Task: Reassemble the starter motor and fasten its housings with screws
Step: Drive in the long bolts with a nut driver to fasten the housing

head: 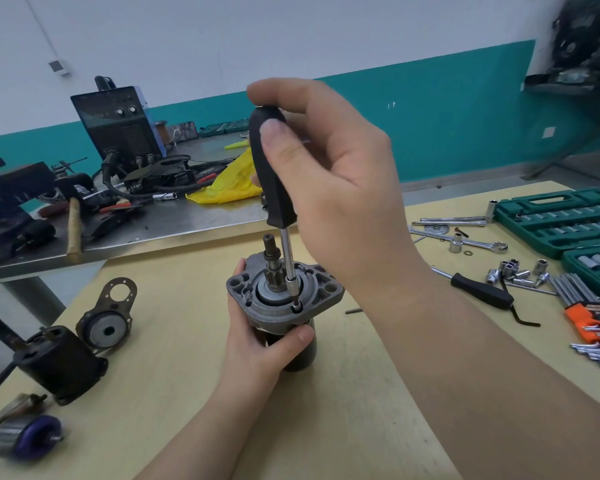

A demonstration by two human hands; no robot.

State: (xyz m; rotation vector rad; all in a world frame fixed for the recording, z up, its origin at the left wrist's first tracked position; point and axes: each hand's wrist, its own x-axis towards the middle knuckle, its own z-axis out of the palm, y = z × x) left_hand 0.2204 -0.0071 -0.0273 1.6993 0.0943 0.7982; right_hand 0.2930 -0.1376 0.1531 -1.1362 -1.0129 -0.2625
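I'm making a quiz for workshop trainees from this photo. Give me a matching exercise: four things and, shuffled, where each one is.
Things:
1. screwdriver
2. starter motor
3. socket set case
4. yellow plastic bag

Places:
A. on the steel bench behind
B. gripped upright in the left hand
C. held in the right hand
D. open at the wooden table's right edge

Pairs: 1-C, 2-B, 3-D, 4-A

The grey cast-aluminium starter motor housing (284, 299) stands upright on its black cylindrical body (300, 355), its pinion shaft (272, 258) pointing up. A black-handled screwdriver (269, 174) stands nearly vertical, its bit seated in a screw (296, 307) at the flange's near edge.
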